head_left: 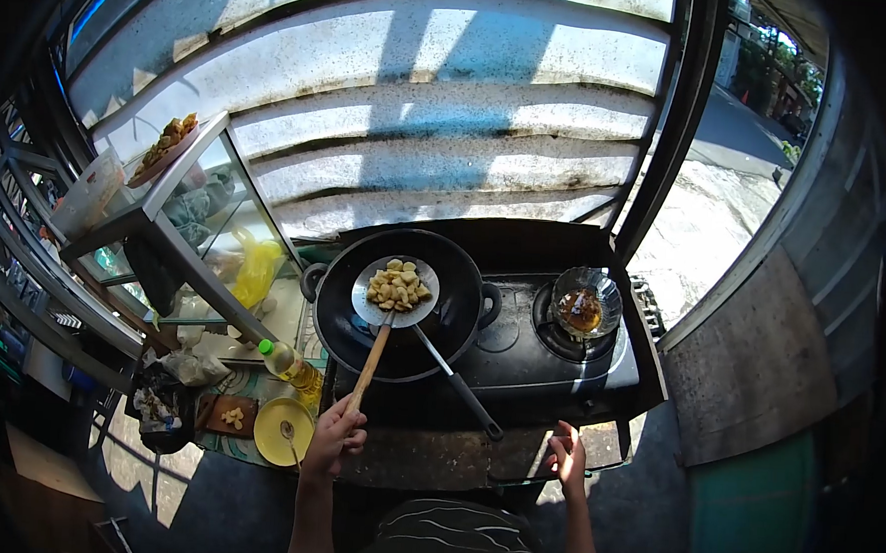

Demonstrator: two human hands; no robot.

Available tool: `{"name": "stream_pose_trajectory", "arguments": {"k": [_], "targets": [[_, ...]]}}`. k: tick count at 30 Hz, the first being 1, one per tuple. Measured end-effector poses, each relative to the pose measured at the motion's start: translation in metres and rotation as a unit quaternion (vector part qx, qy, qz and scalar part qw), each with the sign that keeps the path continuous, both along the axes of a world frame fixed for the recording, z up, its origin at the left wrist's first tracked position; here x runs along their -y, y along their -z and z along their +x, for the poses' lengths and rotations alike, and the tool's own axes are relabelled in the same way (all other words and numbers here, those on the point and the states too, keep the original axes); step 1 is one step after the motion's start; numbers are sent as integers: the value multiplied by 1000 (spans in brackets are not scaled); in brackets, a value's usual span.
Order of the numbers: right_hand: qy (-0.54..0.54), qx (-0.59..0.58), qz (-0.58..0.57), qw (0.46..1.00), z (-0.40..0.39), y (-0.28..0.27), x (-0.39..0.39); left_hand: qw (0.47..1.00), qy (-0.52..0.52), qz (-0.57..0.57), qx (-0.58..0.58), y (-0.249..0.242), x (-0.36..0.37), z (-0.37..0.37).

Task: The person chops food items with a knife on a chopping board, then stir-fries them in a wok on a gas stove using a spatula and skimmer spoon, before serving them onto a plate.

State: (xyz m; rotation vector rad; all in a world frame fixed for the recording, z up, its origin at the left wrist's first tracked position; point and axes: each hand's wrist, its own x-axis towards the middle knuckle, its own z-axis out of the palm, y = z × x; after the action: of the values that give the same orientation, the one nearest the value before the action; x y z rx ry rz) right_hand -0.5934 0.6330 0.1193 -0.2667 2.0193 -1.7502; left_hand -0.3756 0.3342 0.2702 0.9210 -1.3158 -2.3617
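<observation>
My left hand (334, 437) is closed round the wooden handle of a skimmer (370, 363). Its round metal head is over the black wok (335, 316), heaped with pale golden chunks of food (398, 286). A spatula (472, 403) with a black handle rests in the wok, its handle reaching over the front rim and its blade hidden. Held apart from everything, my right hand (568, 458) is open by the front edge of the stove (518, 381), with the fingers slightly bent.
On the right burner sits a clear glass bowl (608, 290) with brown contents. Left of the wok are an oil bottle (293, 367), a yellow plate (272, 446) with a spoon, a small board (213, 415) with cut pieces, and a glass display case (211, 219).
</observation>
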Motion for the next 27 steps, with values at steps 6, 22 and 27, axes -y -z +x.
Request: {"name": "stream_pose_trajectory", "arguments": {"k": [6, 22, 27], "targets": [[-6, -6, 24, 1000, -10, -2, -2, 1000, 14, 2, -6, 4, -6, -2], [-12, -7, 24, 1000, -18, 4, -5, 1000, -7, -6, 0, -2, -5, -11], [-18, 6, 21, 1000, -16, 6, 0, 1000, -1, 9, -18, 0, 3, -7]]}}
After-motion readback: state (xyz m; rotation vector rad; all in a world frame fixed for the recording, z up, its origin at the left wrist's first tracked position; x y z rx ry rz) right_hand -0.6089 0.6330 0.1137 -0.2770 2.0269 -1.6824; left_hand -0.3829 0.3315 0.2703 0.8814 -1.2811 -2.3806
